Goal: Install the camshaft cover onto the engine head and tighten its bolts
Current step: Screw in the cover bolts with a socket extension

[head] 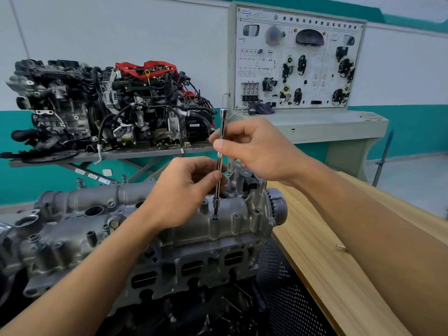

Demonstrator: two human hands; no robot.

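Camshaft cover [242, 214] bolt [215, 217] partly hidden beneath extension bar [222, 122]

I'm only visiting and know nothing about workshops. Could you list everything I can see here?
Cast-metal camshaft cover: one, grey, centre, sitting on the engine head.
Long socket extension bar: one, chrome, upright, its tip on a cover bolt.
Display engines: two, it seems, dark grey and black, one with red parts, back left on a grey metal stand.
Wiring training board: one, white with black car parts, back right above a pale cabinet.
Wooden bench: one, light brown, right.
Perforated metal panel: one, black, lower right beside the engine.
Left hand: one, pinches the bar low down.
Right hand: one, pinches the bar higher up.
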